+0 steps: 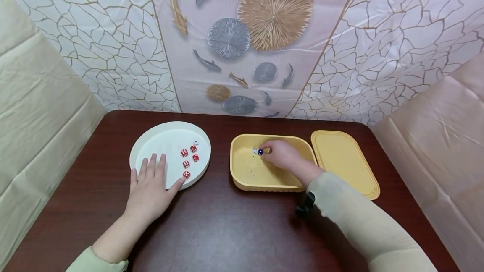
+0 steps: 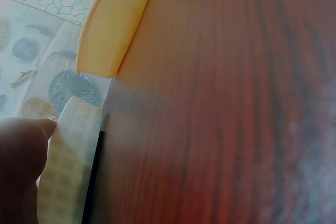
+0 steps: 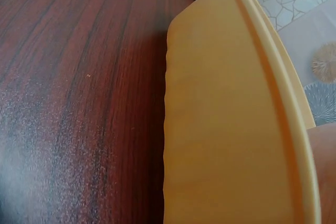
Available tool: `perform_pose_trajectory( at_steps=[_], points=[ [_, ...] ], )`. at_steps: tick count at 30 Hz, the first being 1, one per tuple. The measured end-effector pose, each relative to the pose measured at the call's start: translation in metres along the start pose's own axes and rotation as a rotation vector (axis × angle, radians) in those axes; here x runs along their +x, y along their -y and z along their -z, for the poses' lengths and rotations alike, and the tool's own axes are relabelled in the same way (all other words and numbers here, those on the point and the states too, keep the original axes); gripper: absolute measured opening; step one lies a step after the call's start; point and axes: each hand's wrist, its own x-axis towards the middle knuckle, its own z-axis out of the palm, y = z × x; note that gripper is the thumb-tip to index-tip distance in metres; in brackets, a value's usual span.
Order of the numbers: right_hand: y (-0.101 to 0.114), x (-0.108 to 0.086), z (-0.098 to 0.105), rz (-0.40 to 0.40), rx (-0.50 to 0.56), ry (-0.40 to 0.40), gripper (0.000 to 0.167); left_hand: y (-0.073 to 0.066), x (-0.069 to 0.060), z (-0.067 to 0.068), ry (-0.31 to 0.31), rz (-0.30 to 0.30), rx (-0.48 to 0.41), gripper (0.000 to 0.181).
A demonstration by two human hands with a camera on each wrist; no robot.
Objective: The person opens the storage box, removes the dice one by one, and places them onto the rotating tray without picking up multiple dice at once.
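Over the yellow rectangular box (image 1: 242, 171), my right hand (image 1: 282, 154) pinches a blue die (image 1: 260, 152) between thumb and finger. A white die (image 1: 255, 151) is right beside the blue one, inside the box. My left hand (image 1: 148, 190) lies with straight, spread fingers over the near rim of a round white tray (image 1: 155, 139). Its thumb reaches close to a red die (image 1: 186, 174); whether they touch I cannot tell. Several more red dice and one white die (image 1: 195, 142) lie in the tray's right half. In the right wrist view, the box wall (image 3: 226, 114) hides the fingers.
A yellow lid (image 1: 344, 163) lies flat on the dark wooden table (image 1: 227, 230), just right of the box. Patterned cloth (image 1: 234, 83) hangs behind the table's back edge, and beige cloth (image 1: 442, 129) borders the right side. The tray and box stand a short gap apart.
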Motion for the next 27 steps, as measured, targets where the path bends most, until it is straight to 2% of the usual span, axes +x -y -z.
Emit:
perform_pose_trajectory(
  at_steps=[16,27],
  points=[
    [-0.0001,0.0023,-0.0057,-0.003,-0.055,0.003,0.027,0.0011,-0.0002,-0.0005,-0.004,0.004,-0.001,0.093],
    [0.0005,-0.0026,-0.0018,-0.038,0.081,0.007,0.028,-0.0011,0.0007,0.0011,0.005,0.005,-0.004,0.093]
  ],
)
